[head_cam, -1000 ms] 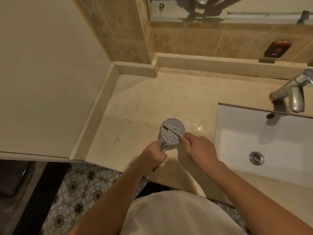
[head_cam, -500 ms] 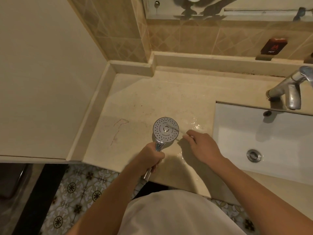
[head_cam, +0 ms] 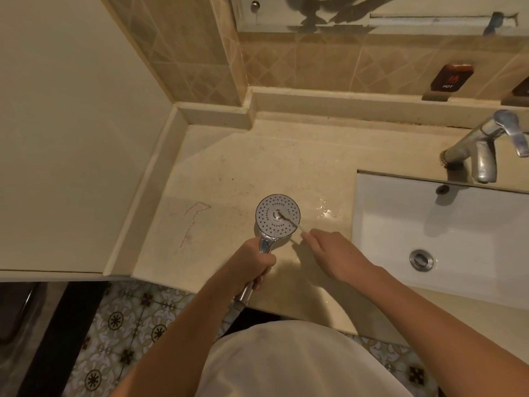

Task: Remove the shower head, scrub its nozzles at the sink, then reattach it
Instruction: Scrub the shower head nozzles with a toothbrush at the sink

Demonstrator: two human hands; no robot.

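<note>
Shower head (head_cam: 277, 214) face-up left of sink (head_cam: 458, 239), left hand (head_cam: 252, 263) gripping its handle, right hand (head_cam: 335, 253) pinching brush (head_cam: 292, 223) on its face

This is looking like a bathroom, likely a hotel or home washroom: a beige stone bench (head_cam: 257, 167) is running along a wall of diamond-patterned tan tiles (head_cam: 329, 64), with a white rectangular sink (head_cam: 472, 239) set into it, its metal drain (head_cam: 420, 259) showing in the basin. A chrome tap (head_cam: 483, 150) is leaning over the sink, and the lower edge of a mirror (head_cam: 372, 12) is sitting above the tiles. A dark label reading HOT (head_cam: 450, 77) is fixed to the wall, and patterned floor tiles (head_cam: 128, 325) are showing below the bench edge
</note>
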